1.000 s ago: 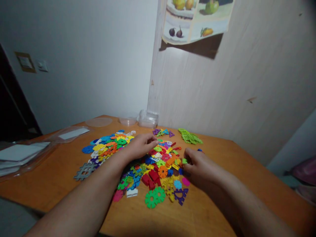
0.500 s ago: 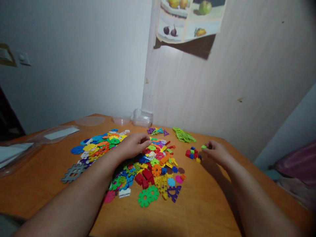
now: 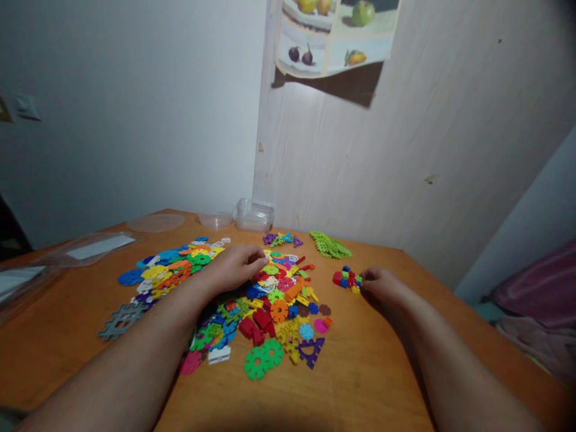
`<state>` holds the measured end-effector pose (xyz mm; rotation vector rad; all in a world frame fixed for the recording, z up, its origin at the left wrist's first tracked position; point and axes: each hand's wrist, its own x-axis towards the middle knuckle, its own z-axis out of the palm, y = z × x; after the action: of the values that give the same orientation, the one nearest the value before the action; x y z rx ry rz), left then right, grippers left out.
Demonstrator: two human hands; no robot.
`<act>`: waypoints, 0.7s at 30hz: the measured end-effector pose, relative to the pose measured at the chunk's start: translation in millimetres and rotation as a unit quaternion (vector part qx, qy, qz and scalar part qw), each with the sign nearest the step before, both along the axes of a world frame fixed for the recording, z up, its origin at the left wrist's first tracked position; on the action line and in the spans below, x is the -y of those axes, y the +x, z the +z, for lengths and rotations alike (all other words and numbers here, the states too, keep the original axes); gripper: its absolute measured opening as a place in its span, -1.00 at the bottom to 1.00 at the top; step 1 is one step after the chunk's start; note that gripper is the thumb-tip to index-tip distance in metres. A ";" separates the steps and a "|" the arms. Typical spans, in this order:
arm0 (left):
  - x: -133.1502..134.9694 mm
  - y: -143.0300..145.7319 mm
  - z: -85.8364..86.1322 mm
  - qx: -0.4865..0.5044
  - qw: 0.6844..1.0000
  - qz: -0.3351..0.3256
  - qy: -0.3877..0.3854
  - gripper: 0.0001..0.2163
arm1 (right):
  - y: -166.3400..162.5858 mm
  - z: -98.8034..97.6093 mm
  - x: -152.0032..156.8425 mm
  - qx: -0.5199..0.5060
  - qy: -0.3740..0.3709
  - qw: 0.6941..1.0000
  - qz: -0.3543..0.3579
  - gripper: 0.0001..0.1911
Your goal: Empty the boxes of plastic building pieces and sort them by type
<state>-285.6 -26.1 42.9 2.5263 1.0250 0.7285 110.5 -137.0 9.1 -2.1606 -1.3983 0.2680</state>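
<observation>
Tabletop [image 3: 360, 372] under bricks [image 3: 345, 279], pale wall [image 3: 342, 150] behind

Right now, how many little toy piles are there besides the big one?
3: lime-green pieces at the back, purple-and-blue pieces just left of those, and colourful bricks beside the right hand. Some may be hidden.

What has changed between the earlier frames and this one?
The right hand moved rightward from the edge of the mixed pile, carrying a light green piece to the small brick cluster; whether the fingers have let go is unclear. The left hand stayed over the pile.
</observation>
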 end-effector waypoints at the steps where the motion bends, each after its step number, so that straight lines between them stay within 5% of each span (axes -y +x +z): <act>1: -0.4 -0.2 -0.1 0.002 1.000 -0.001 0.003 -0.63 | 0.9 0.5 -1.5 -0.003 -0.003 1.000 0.007 -0.94; 6: -2.3 -0.1 0.2 0.004 1.000 -0.005 0.025 -0.62 | -5.0 14.6 -1.6 -0.018 0.016 0.999 0.026 -0.95; 10: -3.3 -0.4 -0.5 0.001 1.000 -0.007 0.026 -0.63 | -28.7 33.4 7.8 -0.059 0.009 0.992 0.108 -0.93; 15: -3.3 -0.8 -1.4 0.001 1.000 -0.007 0.031 -0.62 | -64.2 46.2 24.4 -0.119 -0.141 0.938 0.294 -0.81; 21: -2.3 -0.9 -0.3 -0.009 0.999 -0.002 0.036 -0.62 | -92.7 34.0 25.9 -0.044 -0.234 0.912 0.333 -0.75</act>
<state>-286.6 -23.9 42.6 2.5994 1.0176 0.7561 17.8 -162.9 43.1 -1.8850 -2.1492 1.0306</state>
